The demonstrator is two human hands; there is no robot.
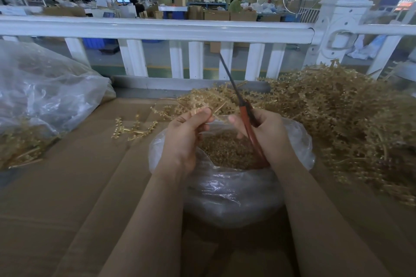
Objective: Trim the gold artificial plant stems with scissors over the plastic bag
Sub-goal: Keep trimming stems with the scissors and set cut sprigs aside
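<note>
Over the bag [231, 186], already holding trimmings, her left hand [186, 132] pinches a stem [198, 105], right hand [267, 132] grips shut scissors [245, 117]; a big pile [344, 119] at the table's right edge awaits.

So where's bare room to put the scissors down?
Bare cardboard lies left of the open plastic bag, below the loose sprigs and right of the big clear bag. The right side is crowded: the gold stem pile reaches the open bag.
</note>
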